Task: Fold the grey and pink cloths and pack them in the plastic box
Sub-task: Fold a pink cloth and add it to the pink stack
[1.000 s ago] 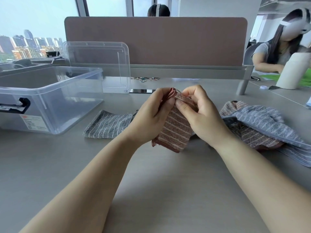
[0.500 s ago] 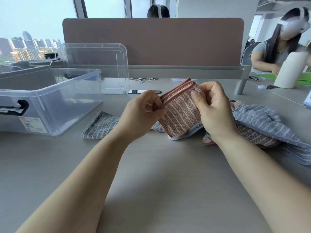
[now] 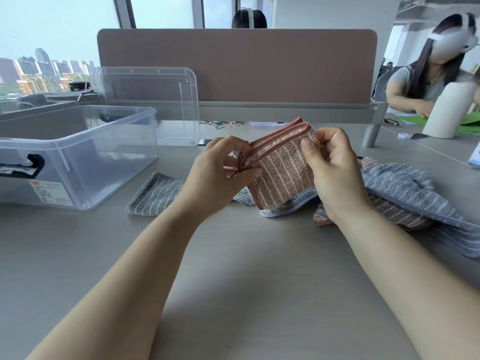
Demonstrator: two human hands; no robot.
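Pink cloth point(image 3: 281, 172), folded, sits between your hands: left hand point(image 3: 220, 180) pinches its left corner, right hand point(image 3: 335, 175) grips the right edge, seemingly above the table point(image 3: 233, 255).

white label point(image 3: 51, 194) on plastic box point(image 3: 104, 141) front, orange mark, print too small to read

I see a pale grey table point(image 3: 233, 268) under everything. Toward its left edge stands the clear plastic box point(image 3: 104, 175), open on top. Its lid point(image 3: 150, 100) stands upright just behind it, against the divider panel point(image 3: 233, 66) along the far edge. A folded grey striped cloth point(image 3: 155, 194) lies flat near the middle, beside the box. By the right edge rests a loose heap of grey and pink cloths point(image 3: 405, 193).
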